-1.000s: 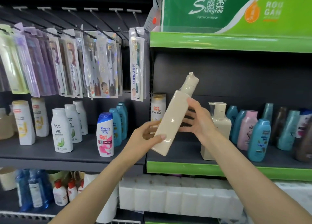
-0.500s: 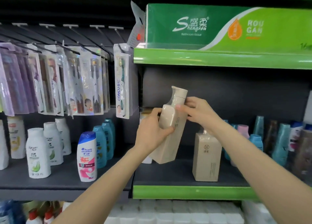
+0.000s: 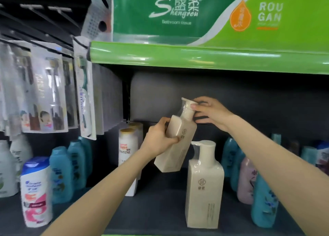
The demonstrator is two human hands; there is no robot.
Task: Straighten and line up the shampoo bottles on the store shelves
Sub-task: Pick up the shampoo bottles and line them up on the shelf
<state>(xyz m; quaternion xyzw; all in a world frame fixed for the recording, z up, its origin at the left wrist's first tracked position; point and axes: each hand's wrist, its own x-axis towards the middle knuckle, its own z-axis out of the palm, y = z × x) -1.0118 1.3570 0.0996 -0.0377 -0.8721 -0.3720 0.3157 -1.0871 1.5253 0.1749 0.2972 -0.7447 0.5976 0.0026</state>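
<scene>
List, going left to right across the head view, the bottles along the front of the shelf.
Blue-capped white and pink bottle → teal bottle → Pantene bottle → standing beige pump bottle → pink bottle → front teal bottle.

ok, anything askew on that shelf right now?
Only the beige pump bottle, tilted and lifted off the shelf: left hand grips its body, right hand pinches the pump. Its twin stands upright in front.

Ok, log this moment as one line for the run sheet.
phase: placing | left hand: grips beige pump bottle body | right hand: pinches its pump head | bottle: tilted, above shelf | second beige bottle: upright
</scene>
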